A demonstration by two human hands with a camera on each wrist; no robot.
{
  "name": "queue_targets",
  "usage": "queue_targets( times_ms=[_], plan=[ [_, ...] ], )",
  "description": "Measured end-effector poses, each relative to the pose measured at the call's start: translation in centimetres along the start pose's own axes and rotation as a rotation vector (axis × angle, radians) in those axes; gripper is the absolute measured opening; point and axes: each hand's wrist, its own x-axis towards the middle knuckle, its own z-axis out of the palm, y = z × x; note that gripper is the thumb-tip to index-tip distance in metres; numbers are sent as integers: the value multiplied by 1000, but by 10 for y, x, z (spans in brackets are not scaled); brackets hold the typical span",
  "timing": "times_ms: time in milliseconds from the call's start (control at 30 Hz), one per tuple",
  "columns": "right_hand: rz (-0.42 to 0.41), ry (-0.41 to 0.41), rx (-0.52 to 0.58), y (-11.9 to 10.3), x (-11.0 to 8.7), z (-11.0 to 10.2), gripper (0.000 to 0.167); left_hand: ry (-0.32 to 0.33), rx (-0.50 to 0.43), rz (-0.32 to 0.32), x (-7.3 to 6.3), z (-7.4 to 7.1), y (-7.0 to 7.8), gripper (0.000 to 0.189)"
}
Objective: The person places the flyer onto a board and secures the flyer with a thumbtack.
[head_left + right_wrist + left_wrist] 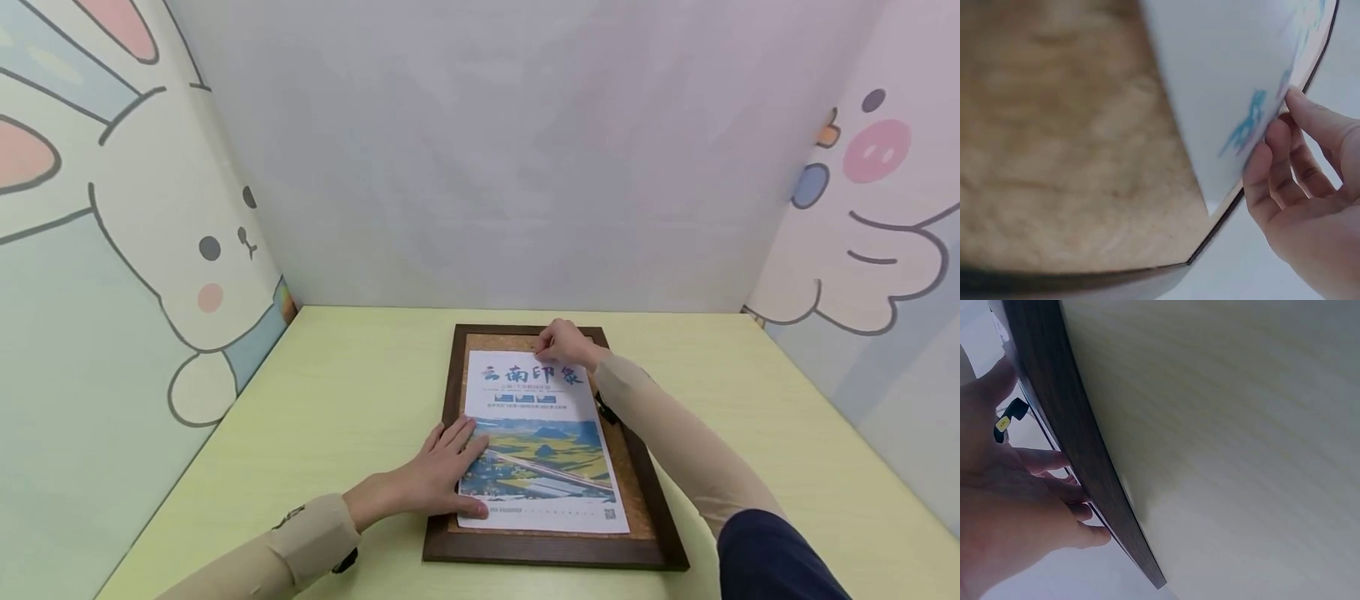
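A printed poster with large blue characters and a landscape picture lies on a cork board in a dark wooden frame. My left hand rests spread at the poster's left edge, overlapping the frame. In the left wrist view its fingers lie along the frame's side. At the poster's top edge, my right hand has its fingers curled. In the right wrist view, its thumb and fingers pinch the poster's edge beside the blue characters; anything small between the fingertips is hidden.
The framed board lies on a pale yellow-green table. A grey-white wall stands behind it. Cartoon-printed panels rise at the left and right. A dark wrist strap overlaps the board's right side.
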Motion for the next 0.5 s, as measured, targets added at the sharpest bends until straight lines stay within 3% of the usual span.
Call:
queue_targets(
  times_ms=[233,500],
  plan=[
    [68,-78,-6,-2,7,-6,8,3,4,1,1,1,0,93],
    [93,-115,25,-1,7,-10,8,0,4,0,2,1,-1,93]
  ],
)
